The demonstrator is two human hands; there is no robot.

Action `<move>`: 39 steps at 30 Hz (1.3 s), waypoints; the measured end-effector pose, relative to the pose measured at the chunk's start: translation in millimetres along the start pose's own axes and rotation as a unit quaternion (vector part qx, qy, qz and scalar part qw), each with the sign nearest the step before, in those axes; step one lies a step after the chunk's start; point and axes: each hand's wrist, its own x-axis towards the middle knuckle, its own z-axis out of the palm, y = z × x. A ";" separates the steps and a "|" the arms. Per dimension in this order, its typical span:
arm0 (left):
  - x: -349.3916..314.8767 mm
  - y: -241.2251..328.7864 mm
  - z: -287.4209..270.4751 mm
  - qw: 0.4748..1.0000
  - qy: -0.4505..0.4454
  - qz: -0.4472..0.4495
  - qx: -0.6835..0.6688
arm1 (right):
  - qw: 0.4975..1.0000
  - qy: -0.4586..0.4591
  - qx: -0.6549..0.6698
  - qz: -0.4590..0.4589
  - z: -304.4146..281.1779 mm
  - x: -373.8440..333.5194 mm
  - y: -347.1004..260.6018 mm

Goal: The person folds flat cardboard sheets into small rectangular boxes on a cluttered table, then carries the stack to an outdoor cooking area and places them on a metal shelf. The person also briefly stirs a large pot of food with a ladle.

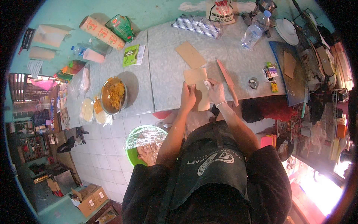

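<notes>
A stiff brown sheet [200, 99], like card or thick paper, lies at the table's near edge in front of me. My left hand [188, 95] is closed on its left side, thumb on top. Over the sheet's right side is my right hand [216, 92], its fingers pinched round a small white crumpled thing [206, 84] whose kind I cannot make out. A second brown sheet [190, 54] lies just beyond, at a slant. Right of my right hand rests a long knife [226, 78] with a pinkish blade, its handle toward me.
Left on the grey table [164, 67] stands a metal bowl [114, 95] of orange-brown food. A water bottle [256, 30], a foil-like roll [196, 26] and a blue board [280, 56] stand or lie farther off. Below the edge is a green basin [134, 156] under clear film.
</notes>
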 end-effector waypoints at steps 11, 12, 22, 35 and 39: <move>14.1 -0.2 0.2 0.983 0.077 -0.059 -0.154 | 0.986 0.028 -0.126 -0.108 -2.2 -12.0 -9.5; 14.7 1.3 -2.4 0.984 0.071 -0.074 -0.147 | 0.991 0.007 -0.110 -0.079 -2.5 -11.3 -8.8; 12.5 -8.9 -12.7 0.922 0.149 -0.113 -0.339 | 0.956 -0.025 -0.223 -0.187 1.5 -21.8 -28.1; 62.2 -60.2 -14.8 0.935 0.059 -0.271 -0.222 | 0.987 -0.087 -0.135 0.027 2.6 13.1 24.1; 98.6 -62.8 -4.1 0.971 -0.037 -0.202 -0.123 | 0.993 -0.063 -0.044 0.089 12.6 73.0 64.2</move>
